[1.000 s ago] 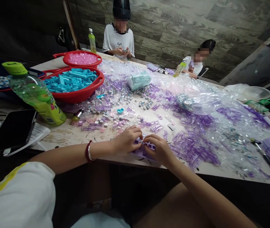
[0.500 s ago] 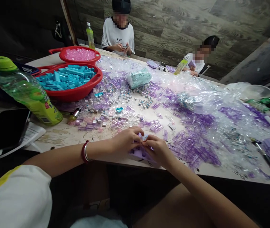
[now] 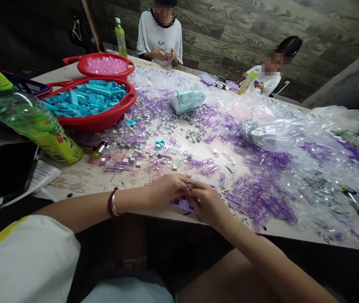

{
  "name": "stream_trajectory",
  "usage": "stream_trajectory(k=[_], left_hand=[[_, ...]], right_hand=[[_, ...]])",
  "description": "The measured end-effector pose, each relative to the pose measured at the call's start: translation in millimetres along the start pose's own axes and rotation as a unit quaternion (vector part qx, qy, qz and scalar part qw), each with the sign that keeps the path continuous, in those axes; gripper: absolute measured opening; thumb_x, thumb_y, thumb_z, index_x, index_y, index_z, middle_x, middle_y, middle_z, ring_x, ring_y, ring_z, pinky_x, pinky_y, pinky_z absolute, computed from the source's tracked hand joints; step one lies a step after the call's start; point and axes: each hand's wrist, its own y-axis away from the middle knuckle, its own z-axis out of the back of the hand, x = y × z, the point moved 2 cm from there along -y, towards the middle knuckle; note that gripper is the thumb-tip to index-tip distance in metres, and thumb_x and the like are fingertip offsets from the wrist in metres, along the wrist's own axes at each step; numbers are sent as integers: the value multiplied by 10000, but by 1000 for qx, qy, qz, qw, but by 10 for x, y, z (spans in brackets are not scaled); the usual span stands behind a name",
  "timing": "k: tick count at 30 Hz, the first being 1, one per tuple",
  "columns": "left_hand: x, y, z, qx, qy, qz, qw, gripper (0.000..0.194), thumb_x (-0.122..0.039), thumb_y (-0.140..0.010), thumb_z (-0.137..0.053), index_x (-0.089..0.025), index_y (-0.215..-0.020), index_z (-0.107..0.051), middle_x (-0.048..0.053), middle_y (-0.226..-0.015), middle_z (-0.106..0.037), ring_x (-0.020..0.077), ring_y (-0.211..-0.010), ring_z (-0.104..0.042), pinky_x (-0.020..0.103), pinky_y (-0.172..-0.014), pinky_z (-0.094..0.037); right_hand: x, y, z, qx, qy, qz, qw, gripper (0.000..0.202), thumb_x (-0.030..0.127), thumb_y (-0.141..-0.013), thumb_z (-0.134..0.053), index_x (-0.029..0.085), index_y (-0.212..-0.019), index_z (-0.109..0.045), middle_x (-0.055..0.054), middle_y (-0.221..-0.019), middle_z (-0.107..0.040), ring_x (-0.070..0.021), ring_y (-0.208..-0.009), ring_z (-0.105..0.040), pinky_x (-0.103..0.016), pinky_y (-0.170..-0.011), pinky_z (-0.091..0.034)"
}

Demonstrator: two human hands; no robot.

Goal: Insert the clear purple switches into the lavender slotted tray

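My left hand (image 3: 169, 188) and my right hand (image 3: 207, 198) meet at the table's near edge, fingertips pinched together. Between them is a small pale part, mostly covered by the fingers, so I cannot make out its kind. Right under the hands lies a purple plastic block with square recesses (image 3: 182, 204), partly hidden by them. Clear purple rectangular plastic pieces (image 3: 210, 167) are strewn just beyond my fingers. A larger heap of such purple pieces (image 3: 261, 198) spreads to the right of my right hand.
Left stand a red basin of blue pieces (image 3: 116, 114), a red basin of pink pieces (image 3: 130, 70), a tilted drink bottle (image 3: 62, 145) and a phone (image 3: 7, 170). A wrapped packet (image 3: 187, 100) and clear plastic bags (image 3: 280, 122) lie mid-table. Two people (image 3: 160, 35) sit across.
My hands stay together over the purple block, their fingers slightly shifted. The view has moved a little. The person at the far right has raised their head and hands somewhat.
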Motion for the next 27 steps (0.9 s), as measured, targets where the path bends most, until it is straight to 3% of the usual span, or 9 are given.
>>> stream_trajectory(k=[5, 7, 10, 13, 15, 18, 21, 23, 27], left_hand=[[8, -2, 42, -11, 2, 1, 1000, 89, -182, -832, -614, -161, -796, -692, 68, -1066, -683, 213, -1107, -592, 329, -973, -477], [-8, -8, 52, -20, -5, -1, 1000, 72, -191, -800, -645, -161, -849, -687, 73, -1108, -666, 215, -1084, -602, 329, -950, -493], [-51, -28, 88, -53, -10, 3, 999, 118, -175, -805, -606, -158, -907, -663, 63, -1072, -666, 184, -993, -629, 309, -896, -516], [-15, -74, 232, -106, -39, 36, 993, 180, -102, -827, -524, -152, -960, -635, 48, -1015, -667, 152, -945, -625, 280, -850, -525], [113, -122, 423, -138, -103, 94, 981, 219, -76, -831, -498, -147, -998, -620, 48, -1018, -658, 141, -874, -628, 266, -782, -534], [447, -231, 798, -167, -234, 205, 936, 263, -62, -835, -463, -151, -1030, -615, 67, -1103, -620, 152, -844, -621, 269, -744, -526], [844, -414, 1066, -110, -307, 263, 908, 363, -14, -828, -410, -142, -1110, -598, 91, -1155, -600, 177, -994, -594, 275, -871, -481], [1078, -560, 1123, -69, -315, 270, 907, 405, 27, -794, -411, -140, -1101, -616, 93, -1120, -625, 179, -1023, -586, 260, -897, -459], [1377, -812, 1053, -15, -324, 288, 901, 344, 8, -745, -490, -148, -986, -680, 98, -941, -684, 203, -922, -620, 261, -826, -467]], right_hand=[[-113, 67, 36, -21, -32, 5, 999, 190, 118, -849, -523, 196, -821, -694, -75, -853, -670, -182, -722, -651, -304, -665, -539], [-245, 14, 131, -58, -43, -12, 997, 140, 146, -835, -566, 193, -827, -697, -60, -821, -672, -162, -670, -639, -281, -620, -529], [-503, -202, 293, -110, -5, -83, 990, 100, 187, -830, -592, 171, -874, -679, -66, -820, -680, -174, -692, -634, -286, -602, -519], [-731, -517, 348, -71, 50, -161, 983, 185, 189, -813, -616, 140, -991, -643, -88, -903, -683, -192, -796, -640, -301, -678, -520], [-829, -704, 320, -33, 78, -195, 977, 271, 173, -788, -641, 128, -1054, -618, -96, -945, -682, -196, -833, -637, -301, -716, -509], [-906, -877, 237, -7, 82, -213, 974, 267, 168, -758, -667, 126, -1020, -635, -87, -898, -697, -188, -791, -643, -266, -676, -492], [-954, -934, 147, -4, 70, -213, 975, 164, 135, -756, -649, 139, -919, -667, -67, -845, -709, -169, -751, -644, -230, -639, -472], [-982, -943, 96, -7, 68, -212, 975, 130, 104, -749, -632, 142, -865, -677, -68, -836, -709, -169, -749, -641, -229, -639, -461], [-998, -970, 48, -20, 63, -206, 976, 110, 81, -728, -610, 145, -779, -683, -66, -783, -699, -165, -703, -624, -234, -626, -442]])
